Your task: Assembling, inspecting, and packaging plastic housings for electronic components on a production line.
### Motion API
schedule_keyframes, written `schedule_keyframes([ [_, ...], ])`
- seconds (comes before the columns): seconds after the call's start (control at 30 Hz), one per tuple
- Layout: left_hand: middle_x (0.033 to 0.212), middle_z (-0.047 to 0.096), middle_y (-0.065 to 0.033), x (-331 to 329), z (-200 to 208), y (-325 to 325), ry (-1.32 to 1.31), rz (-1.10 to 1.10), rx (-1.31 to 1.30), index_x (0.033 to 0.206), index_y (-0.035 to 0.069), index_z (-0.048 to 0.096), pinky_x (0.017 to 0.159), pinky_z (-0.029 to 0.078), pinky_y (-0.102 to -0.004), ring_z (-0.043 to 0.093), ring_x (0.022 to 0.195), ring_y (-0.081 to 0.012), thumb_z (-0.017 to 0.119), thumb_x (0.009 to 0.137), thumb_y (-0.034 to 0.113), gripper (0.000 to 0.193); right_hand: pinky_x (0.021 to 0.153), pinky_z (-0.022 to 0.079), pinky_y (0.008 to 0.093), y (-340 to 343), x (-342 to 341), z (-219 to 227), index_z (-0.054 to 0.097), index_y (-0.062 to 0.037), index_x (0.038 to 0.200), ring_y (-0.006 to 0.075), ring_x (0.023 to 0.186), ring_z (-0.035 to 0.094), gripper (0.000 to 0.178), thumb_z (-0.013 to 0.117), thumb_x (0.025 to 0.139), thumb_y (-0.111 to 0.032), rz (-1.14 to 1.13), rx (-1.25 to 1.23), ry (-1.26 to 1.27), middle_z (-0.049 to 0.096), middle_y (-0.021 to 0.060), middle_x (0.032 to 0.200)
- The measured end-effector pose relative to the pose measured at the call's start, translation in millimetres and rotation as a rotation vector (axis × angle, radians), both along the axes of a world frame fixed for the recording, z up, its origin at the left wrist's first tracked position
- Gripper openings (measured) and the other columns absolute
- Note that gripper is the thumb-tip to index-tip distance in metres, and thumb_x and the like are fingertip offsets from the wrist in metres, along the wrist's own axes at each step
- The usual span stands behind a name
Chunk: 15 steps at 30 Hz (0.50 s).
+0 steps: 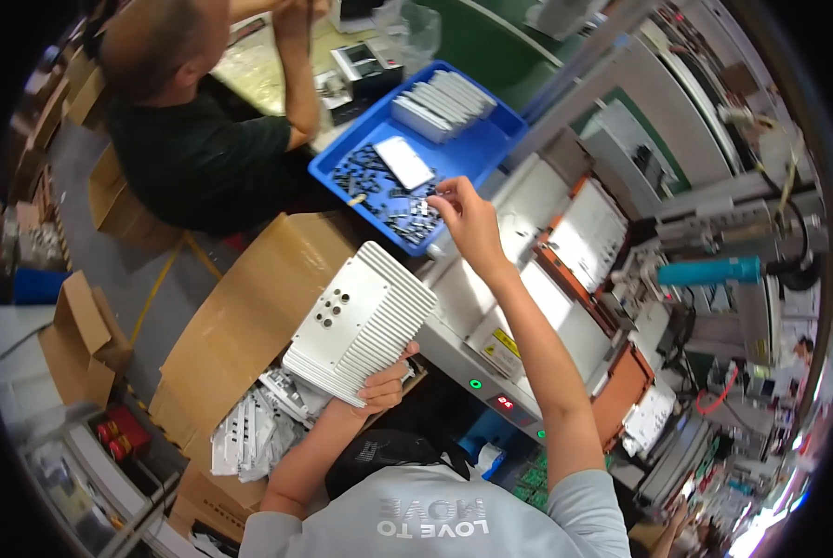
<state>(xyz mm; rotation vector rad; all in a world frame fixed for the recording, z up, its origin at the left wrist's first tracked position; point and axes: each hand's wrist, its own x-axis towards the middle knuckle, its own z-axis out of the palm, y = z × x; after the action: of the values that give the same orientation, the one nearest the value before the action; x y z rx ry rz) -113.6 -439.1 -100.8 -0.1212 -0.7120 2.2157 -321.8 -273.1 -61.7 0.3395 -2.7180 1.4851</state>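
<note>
My left hand grips the lower right edge of a silver metal housing. One half of that housing is ribbed with fins; the other is flat with a cluster of round dark holes. Over the near right corner of a blue plastic tray, my right hand is closed in a pinch. What its fingertips hold, if anything, is too small to make out. Beneath and beside them lie many small black parts. A flat white plate rests among these parts, and a row of finned white housings fills the tray's far end.
Below the held housing, an open cardboard box contains wrapped white metal pieces. To the right stands a machine with orange-framed fixtures and a lit display. A co-worker in a dark shirt sits at the far left.
</note>
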Motion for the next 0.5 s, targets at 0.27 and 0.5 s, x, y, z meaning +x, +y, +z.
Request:
schedule_keyframes([
  [0.27, 0.059, 0.040, -0.0070, 30.2, 13.1, 84.8, 0.047, -0.624, 0.110, 0.125, -0.008, 0.038, 0.042, 0.035, -0.0265, 0.040, 0.041, -0.0155, 0.034, 0.097, 0.040, 0.055, 0.070, 0.049, 0.0257, 92.0, 209.3, 92.6, 0.064, 0.0002, 0.097, 0.0133, 0.080, 0.062, 0.015, 0.065, 0.083, -0.003, -0.312, -0.040, 0.034, 0.066, 0.0063, 0.088],
  [0.5, 0.062, 0.040, -0.0089, 142.2, 21.0, 145.8, -0.041, -1.236, 0.231, 0.125, -0.009, 0.036, 0.041, 0.034, -0.0291, 0.039, 0.043, -0.0181, 0.034, 0.095, 0.042, 0.059, 0.071, 0.049, 0.0322, 132.7, 394.9, 98.6, 0.066, -0.0097, 0.091, 0.0214, 0.081, 0.060, 0.029, 0.073, 0.064, -0.002, -0.504, 0.534, 0.473, 0.066, 0.0019, 0.088],
])
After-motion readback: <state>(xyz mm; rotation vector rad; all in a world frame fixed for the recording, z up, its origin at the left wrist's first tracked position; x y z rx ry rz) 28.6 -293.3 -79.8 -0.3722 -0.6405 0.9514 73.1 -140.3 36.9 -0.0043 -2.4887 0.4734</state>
